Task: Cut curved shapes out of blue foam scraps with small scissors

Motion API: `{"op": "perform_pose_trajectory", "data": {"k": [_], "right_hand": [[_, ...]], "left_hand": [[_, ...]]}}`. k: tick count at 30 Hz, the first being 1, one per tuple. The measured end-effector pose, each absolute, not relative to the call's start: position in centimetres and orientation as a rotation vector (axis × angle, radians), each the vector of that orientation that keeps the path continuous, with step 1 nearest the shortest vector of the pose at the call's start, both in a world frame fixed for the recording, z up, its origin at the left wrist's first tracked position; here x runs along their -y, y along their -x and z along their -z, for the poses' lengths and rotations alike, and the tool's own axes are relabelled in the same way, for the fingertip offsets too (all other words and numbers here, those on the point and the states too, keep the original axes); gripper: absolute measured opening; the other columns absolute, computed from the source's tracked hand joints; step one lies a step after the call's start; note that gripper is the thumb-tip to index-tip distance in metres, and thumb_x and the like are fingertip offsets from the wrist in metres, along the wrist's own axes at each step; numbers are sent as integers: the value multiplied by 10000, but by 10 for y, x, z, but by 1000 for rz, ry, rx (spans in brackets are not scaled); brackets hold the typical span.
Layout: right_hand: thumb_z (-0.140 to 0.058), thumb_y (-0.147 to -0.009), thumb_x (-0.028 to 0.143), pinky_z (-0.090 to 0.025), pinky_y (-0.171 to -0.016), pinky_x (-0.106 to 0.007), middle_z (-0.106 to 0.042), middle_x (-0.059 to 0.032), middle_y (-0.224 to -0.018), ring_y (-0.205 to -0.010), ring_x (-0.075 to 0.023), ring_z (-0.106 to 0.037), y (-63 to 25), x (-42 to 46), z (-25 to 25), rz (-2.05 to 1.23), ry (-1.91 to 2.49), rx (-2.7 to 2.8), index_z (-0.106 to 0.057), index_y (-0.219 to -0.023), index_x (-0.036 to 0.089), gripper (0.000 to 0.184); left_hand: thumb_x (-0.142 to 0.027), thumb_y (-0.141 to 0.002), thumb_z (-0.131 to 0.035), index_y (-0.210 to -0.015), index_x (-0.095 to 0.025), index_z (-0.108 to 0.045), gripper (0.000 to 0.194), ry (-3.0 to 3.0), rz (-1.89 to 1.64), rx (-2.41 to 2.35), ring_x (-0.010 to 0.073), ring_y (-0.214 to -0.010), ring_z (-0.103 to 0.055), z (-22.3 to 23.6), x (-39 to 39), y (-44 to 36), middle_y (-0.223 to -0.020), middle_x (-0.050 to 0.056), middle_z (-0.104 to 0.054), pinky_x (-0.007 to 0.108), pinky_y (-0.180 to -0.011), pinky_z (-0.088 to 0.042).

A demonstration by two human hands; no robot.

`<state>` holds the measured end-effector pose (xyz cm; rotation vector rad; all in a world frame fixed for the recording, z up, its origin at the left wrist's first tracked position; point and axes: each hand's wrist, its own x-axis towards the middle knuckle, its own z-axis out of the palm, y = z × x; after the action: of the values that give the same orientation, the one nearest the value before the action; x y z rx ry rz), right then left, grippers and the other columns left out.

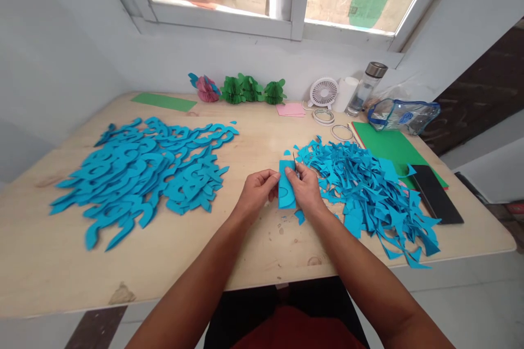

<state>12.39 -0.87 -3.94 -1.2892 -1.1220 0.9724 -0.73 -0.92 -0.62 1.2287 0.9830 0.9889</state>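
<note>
A folded piece of blue paper (287, 199) with a curved outline marked on it is held upright over the middle of the table. My left hand (258, 190) pinches its left edge. On the other side, my right hand (306, 188) is closed, its thumb pressed on the paper. A thin dark blade, seemingly of small scissors (294, 159), sticks up from the right fingers; its handles are mostly hidden. Close to my right hand spreads a heap of blue paper scraps (344, 163). To the left lies a pile of wavy blue paper cutouts (123, 166), with a smaller stack (194, 185) beside it.
Along the wall stand green paper decorations (241, 88), a pink paper flower (207, 89), a small fan (323, 91) and a glass bottle (365, 89). At right are a clear pouch (403, 115), green sheets (393, 147) and a black flat case (439, 196).
</note>
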Motion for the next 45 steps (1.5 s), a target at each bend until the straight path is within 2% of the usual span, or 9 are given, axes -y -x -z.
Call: {"op": "perform_pose_trajectory", "data": {"k": [11, 32, 40, 45], "right_hand": [[-618, -758, 454, -380, -497, -249, -536, 19, -639, -552, -125, -455, -125, 8, 40, -1038, 1254, 1089, -618, -780, 169, 286], [-617, -747, 427, -326, -474, -247, -445, 44, -581, -512, -107, -375, -124, 9, 36, -1006, 1267, 1104, -575, -717, 174, 258], [-603, -757, 428, -315, -491, -245, -422, 49, -579, -534, -105, -350, -126, 9, 34, -953, 1293, 1110, -517, -658, 190, 272], [-597, -768, 437, -343, -524, -251, -476, 31, -612, -578, -124, -409, -126, 9, 34, -950, 1273, 1136, -580, -720, 183, 260]], "left_hand": [[-339, -715, -652, -632, -151, -602, 211, -1215, -955, -998, 77, -434, -428, 6, 8, 9, -471, -41, -504, 199, -448, -335], [-355, -701, -637, -609, -153, -616, 223, -1219, -962, -1027, 83, -440, -435, 5, 8, 9, -475, -33, -508, 207, -448, -347], [-381, -717, -649, -612, -157, -610, 250, -1267, -851, -996, 86, -464, -452, 3, 7, 15, -515, -19, -539, 209, -461, -347], [-368, -720, -641, -613, -158, -611, 238, -1285, -844, -1010, 89, -465, -446, 6, 6, 16, -515, -13, -544, 214, -463, -349]]}}
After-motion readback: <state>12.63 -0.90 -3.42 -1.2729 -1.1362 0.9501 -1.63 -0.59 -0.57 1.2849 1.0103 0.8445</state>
